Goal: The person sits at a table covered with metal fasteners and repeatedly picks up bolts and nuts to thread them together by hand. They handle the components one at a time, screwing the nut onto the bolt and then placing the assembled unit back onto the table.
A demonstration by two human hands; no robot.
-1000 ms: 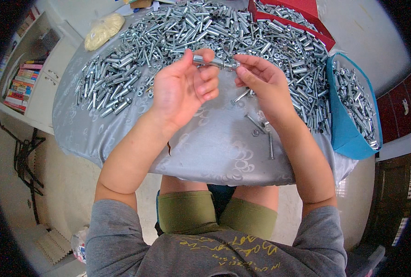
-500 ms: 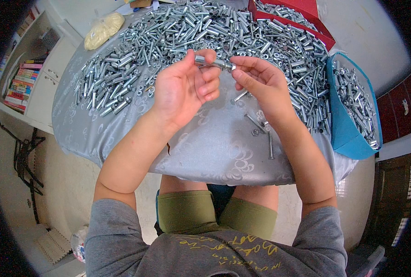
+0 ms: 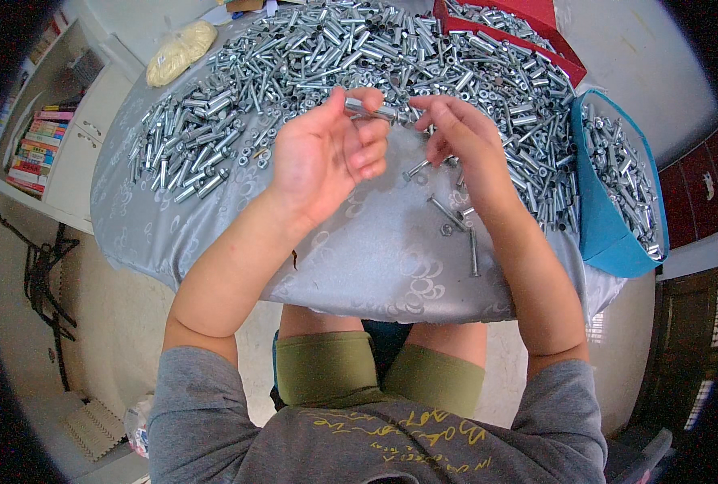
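My left hand (image 3: 310,161), palm turned up, pinches a silver sleeve anchor bolt (image 3: 373,109) between thumb and index finger; its other fingers curl loosely below. The bolt lies almost level above the table, its threaded end toward the right. Just past that end is my right hand (image 3: 473,149), fingers apart and loosely bent, with nothing visible in it. On the cloth below lie loose bolts (image 3: 474,254) and a nut (image 3: 446,230). Behind both hands spreads a big heap of metal sleeves, bolts and nuts (image 3: 326,56).
A blue fabric bin (image 3: 609,234) of assembled bolts stands at the table's right edge. Far right is a red box (image 3: 564,60) with more metal parts. A tied bag of pale yellow contents (image 3: 183,52) sits far left on the grey tablecloth (image 3: 351,266).
My right hand has let go of the bolt's nut end, its fingers and thumb shifting slightly away to the right. My left hand keeps the bolt in nearly the same place.
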